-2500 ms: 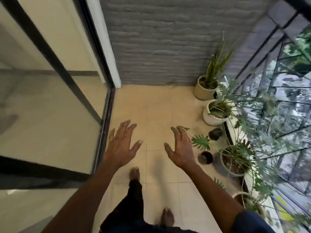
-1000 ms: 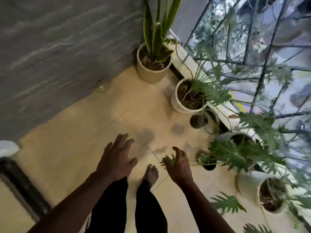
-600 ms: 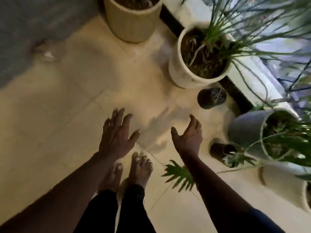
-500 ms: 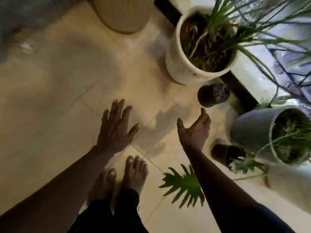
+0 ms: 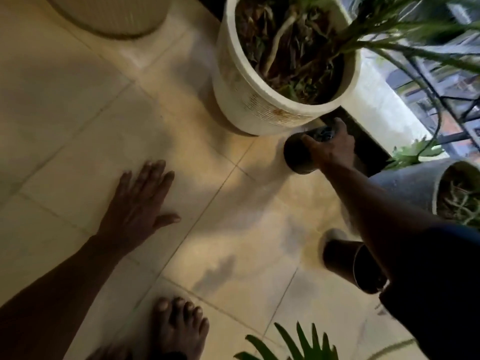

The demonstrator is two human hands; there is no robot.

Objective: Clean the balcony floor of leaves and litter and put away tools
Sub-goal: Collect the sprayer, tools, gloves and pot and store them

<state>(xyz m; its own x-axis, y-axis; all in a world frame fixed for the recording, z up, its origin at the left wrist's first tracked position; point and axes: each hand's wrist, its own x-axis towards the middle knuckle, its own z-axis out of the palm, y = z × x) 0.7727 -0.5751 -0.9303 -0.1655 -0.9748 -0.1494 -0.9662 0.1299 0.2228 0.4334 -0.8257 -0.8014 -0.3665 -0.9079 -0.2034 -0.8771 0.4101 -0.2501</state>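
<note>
Likely light and stiff: small dark pot (image 5: 296, 157) on the floor (image 5: 78, 113) just beside the white planter (image 5: 259, 105); gripped round its top, a sound hold, by right hand (image 5: 331, 148); left hand (image 5: 137, 203) spread, empty.

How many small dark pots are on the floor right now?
2. One dark pot sits beside the white planter, the right hand gripping its top; the other dark pot is nearer, partly hidden behind the right arm. More may be out of view.

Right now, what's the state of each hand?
Left hand: open, fingers spread, holding nothing.
Right hand: fingers curled round the small dark pot.
</note>
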